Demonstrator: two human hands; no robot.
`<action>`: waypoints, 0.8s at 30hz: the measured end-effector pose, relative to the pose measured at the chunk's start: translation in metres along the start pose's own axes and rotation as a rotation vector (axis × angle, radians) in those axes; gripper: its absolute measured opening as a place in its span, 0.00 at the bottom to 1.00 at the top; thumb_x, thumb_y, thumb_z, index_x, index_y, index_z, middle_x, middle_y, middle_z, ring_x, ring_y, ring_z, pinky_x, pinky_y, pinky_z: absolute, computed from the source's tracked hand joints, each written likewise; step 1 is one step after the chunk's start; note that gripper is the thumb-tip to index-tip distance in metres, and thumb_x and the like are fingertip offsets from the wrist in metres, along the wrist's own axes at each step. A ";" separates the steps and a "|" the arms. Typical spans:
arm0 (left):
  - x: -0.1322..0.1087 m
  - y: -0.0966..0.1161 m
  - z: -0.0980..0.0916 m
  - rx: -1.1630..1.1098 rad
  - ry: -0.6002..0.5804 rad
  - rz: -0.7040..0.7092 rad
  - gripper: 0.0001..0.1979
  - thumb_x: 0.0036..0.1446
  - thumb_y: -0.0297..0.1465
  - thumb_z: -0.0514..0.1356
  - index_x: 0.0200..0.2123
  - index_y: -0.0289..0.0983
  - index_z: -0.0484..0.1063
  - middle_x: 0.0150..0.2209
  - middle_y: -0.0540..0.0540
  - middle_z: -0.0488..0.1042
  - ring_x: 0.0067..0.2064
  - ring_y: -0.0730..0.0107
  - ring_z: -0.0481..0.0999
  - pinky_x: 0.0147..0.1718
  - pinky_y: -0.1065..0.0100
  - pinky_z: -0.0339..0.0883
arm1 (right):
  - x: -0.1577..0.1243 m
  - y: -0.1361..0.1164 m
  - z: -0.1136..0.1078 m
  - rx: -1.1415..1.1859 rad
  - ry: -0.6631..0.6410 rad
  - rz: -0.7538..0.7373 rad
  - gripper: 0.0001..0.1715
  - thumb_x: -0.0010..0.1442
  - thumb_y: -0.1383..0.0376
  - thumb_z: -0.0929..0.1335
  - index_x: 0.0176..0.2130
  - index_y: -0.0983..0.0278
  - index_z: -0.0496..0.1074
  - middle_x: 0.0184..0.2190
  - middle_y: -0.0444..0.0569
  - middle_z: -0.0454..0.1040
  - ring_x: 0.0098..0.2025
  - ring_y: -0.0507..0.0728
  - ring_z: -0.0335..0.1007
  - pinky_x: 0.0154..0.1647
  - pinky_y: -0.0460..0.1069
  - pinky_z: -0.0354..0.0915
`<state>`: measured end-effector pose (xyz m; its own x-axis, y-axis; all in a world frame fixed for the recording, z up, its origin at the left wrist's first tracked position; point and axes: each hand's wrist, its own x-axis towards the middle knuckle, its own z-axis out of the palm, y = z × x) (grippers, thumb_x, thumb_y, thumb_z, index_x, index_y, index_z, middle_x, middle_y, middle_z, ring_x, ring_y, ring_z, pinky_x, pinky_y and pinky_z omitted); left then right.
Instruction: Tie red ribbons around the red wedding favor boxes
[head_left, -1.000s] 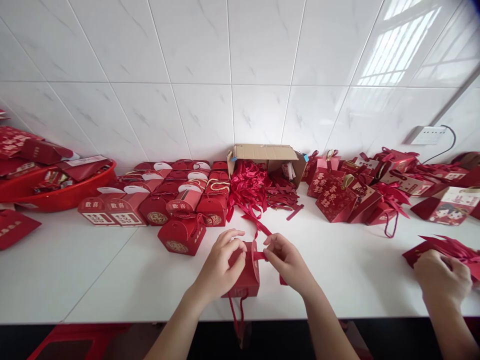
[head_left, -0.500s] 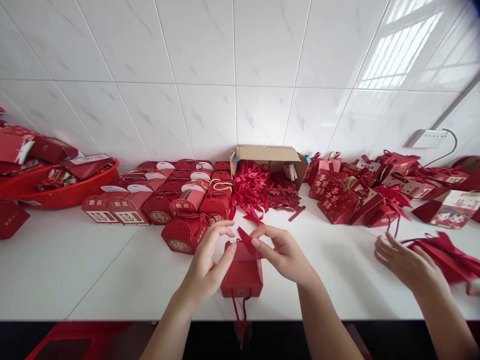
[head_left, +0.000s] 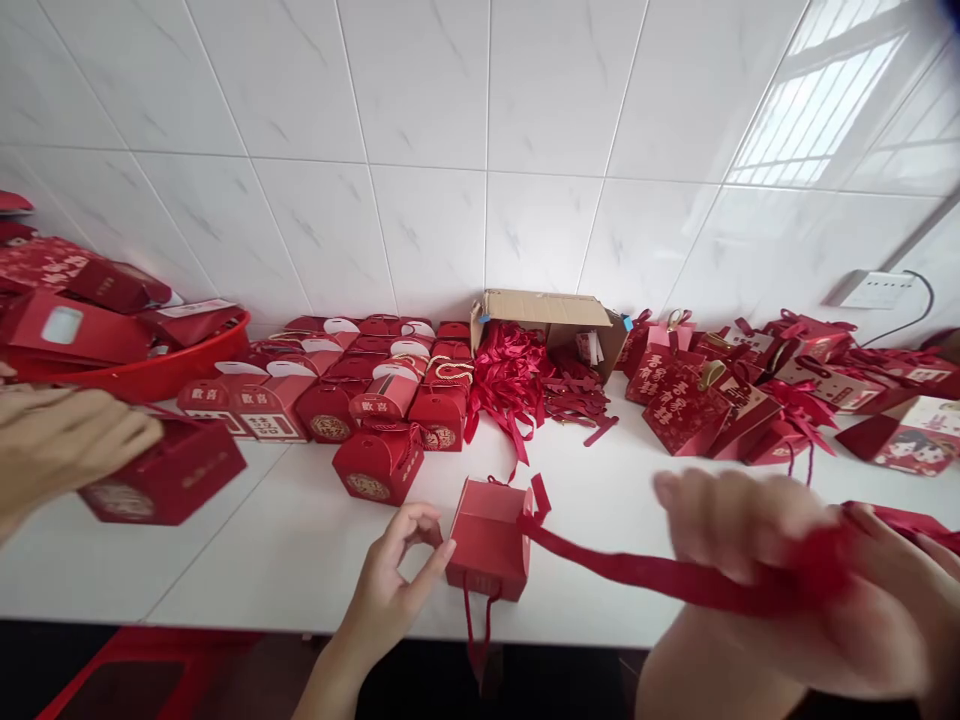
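Observation:
A red gift box (head_left: 487, 545) with its top open stands before me, its cord handle hanging over the table's front edge. My left hand (head_left: 397, 565) is at the box's left side, fingers curved and thumb apart, the thumb tip at the box wall. A red ribbon (head_left: 637, 568) runs from the box's right flap out to my right hand (head_left: 780, 580). That hand is blurred by motion and closed around the ribbon's far part, well right of the box. A finished-looking box (head_left: 379, 465) with a gold round pattern sits just behind my left hand.
At the left, another person's hand (head_left: 75, 435) holds a red box (head_left: 180, 470). A further person's hand (head_left: 885, 550) is at the right, partly behind mine. A cardboard box (head_left: 551, 305) holds ribbons (head_left: 510, 370). Rows of boxes (head_left: 270, 400), a red basin (head_left: 187, 365) and more boxes (head_left: 686, 410) line the wall.
My right hand has swung far right, drawing the ribbon out from the box. My left hand has dropped slightly beside the box. Another person's hand with a box has appeared at the left.

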<state>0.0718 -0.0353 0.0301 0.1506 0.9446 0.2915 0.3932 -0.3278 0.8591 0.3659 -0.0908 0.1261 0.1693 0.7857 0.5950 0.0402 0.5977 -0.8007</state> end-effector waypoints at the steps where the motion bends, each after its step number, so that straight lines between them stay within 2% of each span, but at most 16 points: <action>1: -0.001 -0.001 0.000 -0.020 0.016 -0.017 0.10 0.60 0.34 0.58 0.44 0.41 0.64 0.33 0.49 0.72 0.37 0.68 0.76 0.42 0.66 0.71 | 0.010 0.009 0.015 0.089 -0.004 0.031 0.16 0.56 0.48 0.66 0.23 0.52 0.69 0.17 0.51 0.63 0.26 0.63 0.64 0.33 0.61 0.61; 3: -0.002 -0.004 0.001 -0.055 0.040 -0.039 0.12 0.61 0.35 0.58 0.46 0.41 0.63 0.33 0.50 0.73 0.37 0.68 0.76 0.42 0.67 0.70 | 0.026 0.029 0.046 0.046 -0.124 0.162 0.11 0.58 0.56 0.67 0.25 0.56 0.70 0.33 0.52 0.73 0.37 0.64 0.69 0.40 0.60 0.63; 5: -0.003 -0.006 0.001 -0.084 0.052 -0.058 0.12 0.61 0.36 0.57 0.47 0.41 0.62 0.33 0.49 0.73 0.37 0.68 0.76 0.41 0.67 0.70 | 0.031 0.047 0.073 -0.076 -0.307 0.270 0.11 0.60 0.61 0.65 0.26 0.59 0.69 0.46 0.51 0.72 0.48 0.64 0.68 0.48 0.59 0.62; 7: -0.004 -0.007 0.002 -0.116 0.052 -0.074 0.13 0.62 0.37 0.56 0.48 0.41 0.61 0.33 0.49 0.73 0.37 0.68 0.76 0.41 0.67 0.69 | 0.028 0.060 0.091 -0.189 -0.447 0.325 0.11 0.59 0.64 0.64 0.25 0.61 0.68 0.51 0.52 0.70 0.56 0.65 0.63 0.53 0.59 0.59; 9: -0.005 -0.007 0.003 -0.146 0.052 -0.089 0.13 0.63 0.38 0.55 0.49 0.41 0.60 0.33 0.49 0.73 0.37 0.67 0.76 0.40 0.67 0.69 | 0.023 0.069 0.102 -0.275 -0.519 0.351 0.10 0.57 0.67 0.65 0.24 0.61 0.68 0.52 0.53 0.70 0.61 0.65 0.59 0.56 0.60 0.57; 13: -0.007 -0.007 0.006 -0.141 0.076 -0.097 0.14 0.62 0.39 0.55 0.49 0.41 0.59 0.32 0.50 0.73 0.36 0.66 0.76 0.37 0.68 0.69 | 0.021 0.078 0.109 -0.367 -0.550 0.416 0.10 0.54 0.69 0.65 0.22 0.62 0.68 0.48 0.54 0.73 0.63 0.66 0.57 0.58 0.62 0.53; 17: -0.008 -0.006 0.008 -0.079 0.110 -0.043 0.13 0.62 0.37 0.55 0.49 0.41 0.60 0.32 0.49 0.73 0.37 0.67 0.75 0.40 0.67 0.69 | 0.025 0.078 0.110 -0.361 -0.540 0.481 0.11 0.53 0.70 0.65 0.20 0.61 0.68 0.45 0.55 0.76 0.63 0.66 0.57 0.58 0.62 0.53; 24: -0.012 0.000 0.010 -0.057 0.138 -0.047 0.13 0.61 0.35 0.56 0.49 0.40 0.61 0.31 0.50 0.73 0.36 0.68 0.75 0.40 0.67 0.68 | 0.032 0.079 0.113 -0.298 -0.527 0.493 0.13 0.53 0.69 0.64 0.20 0.63 0.69 0.54 0.54 0.71 0.60 0.67 0.61 0.51 0.59 0.62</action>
<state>0.0787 -0.0468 0.0222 0.0052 0.9533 0.3021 0.3440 -0.2854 0.8946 0.2633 -0.0005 0.0896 -0.2505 0.9662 0.0604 0.3571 0.1502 -0.9219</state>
